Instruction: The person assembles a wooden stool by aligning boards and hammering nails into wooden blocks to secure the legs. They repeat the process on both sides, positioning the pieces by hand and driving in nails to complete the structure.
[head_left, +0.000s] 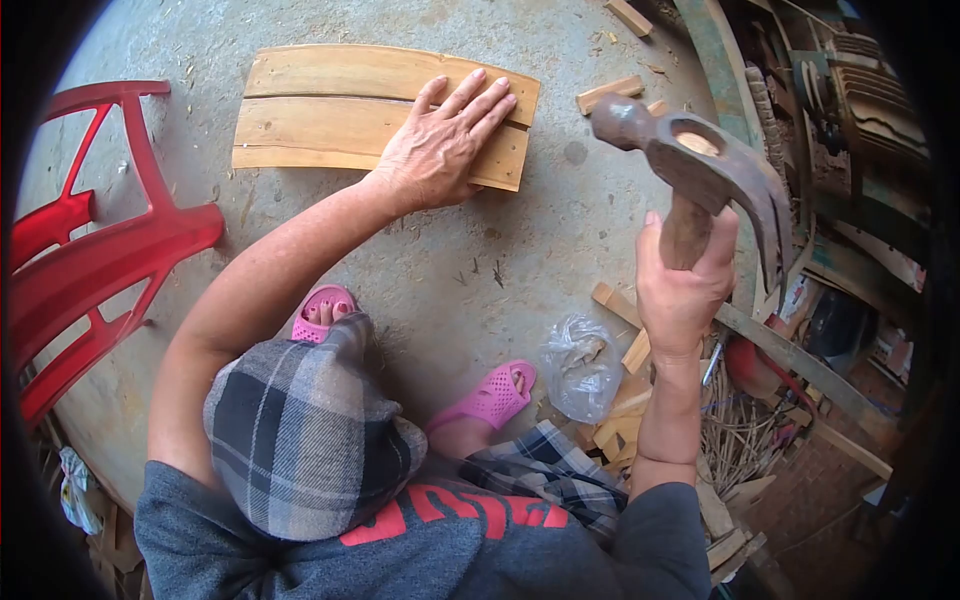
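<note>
My left hand (440,142) lies flat with fingers stretched over the right part of a wooden panel (320,115) on the concrete floor. The panel is made of two pale planks side by side, with a dark gap between them and small nail marks near the ends. Raised at the right, my right hand (685,285) is wrapped round the wooden handle of a claw hammer (690,165). The hammer's metal head points up toward the camera, its face to the left and its claw curving down to the right. Hammer and panel are apart.
Red plastic chairs (150,235) lie at the left. Wood offcuts (610,93) are on the floor beyond the panel. A clear plastic bag (582,365) sits near my pink sandal (495,397). Scrap wood and sticks (745,440) crowd the right side, beside a metal frame (725,60).
</note>
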